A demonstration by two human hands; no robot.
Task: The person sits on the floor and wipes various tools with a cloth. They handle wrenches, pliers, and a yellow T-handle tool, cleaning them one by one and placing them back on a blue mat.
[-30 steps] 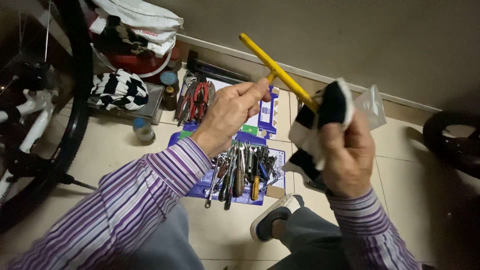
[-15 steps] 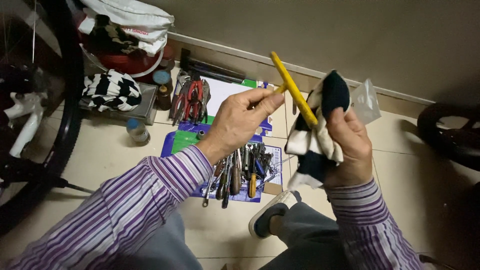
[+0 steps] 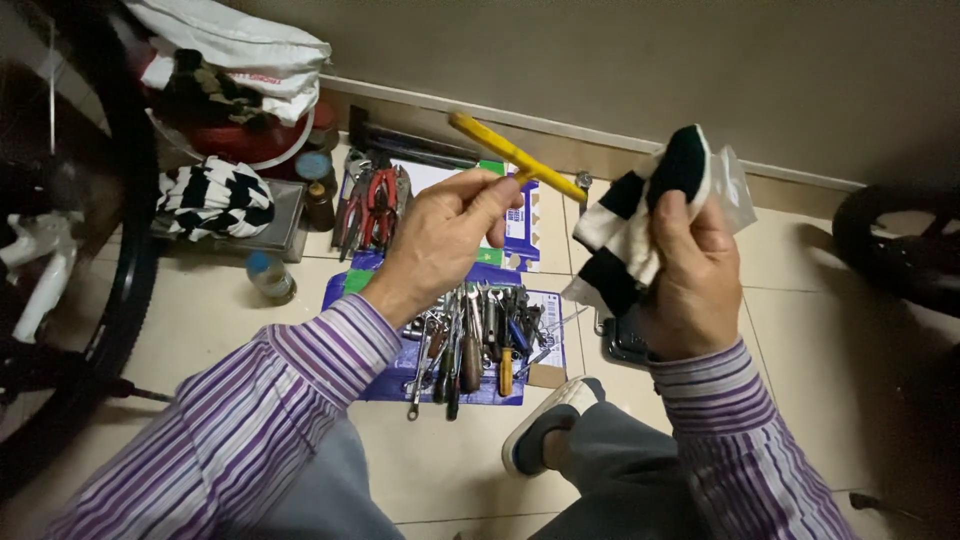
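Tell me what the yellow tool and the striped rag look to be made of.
Yellow tool in the left hand: likely plastic or painted metal; the smooth, even, slightly glossy yellow surface fits either. Rag in the right hand: soft knitted or woven cloth, matte, in black and white stripes; it bunches and folds limply in the grip.

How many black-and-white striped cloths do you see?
2: one cloth gripped in the right hand, another on the grey box by the wheel. Others may be hidden.
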